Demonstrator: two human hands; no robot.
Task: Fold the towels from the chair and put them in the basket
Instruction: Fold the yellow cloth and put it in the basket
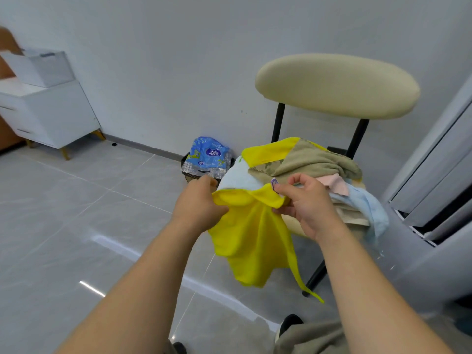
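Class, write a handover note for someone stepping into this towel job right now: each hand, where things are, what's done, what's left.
Left hand grips one top corner of a yellow towel; right hand pinches the other, towel hanging unfolded before the chair.
Heaped on the seat: tan towel, pink cloth, light blue towel, others.
Dark basket on the floor beside it holds a blue wrapper; no towels visible inside.
Done: nothing folded yet. Left: fold every towel, basket them.

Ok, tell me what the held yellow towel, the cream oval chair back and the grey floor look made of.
Yellow towel: thin soft cloth, maybe microfibre; hangs limp, matte.
Cream oval chair back: padded, likely leatherette; rounded, faint sheen.
Grey floor: glossy tile, perhaps ceramic; grout lines, light reflections.
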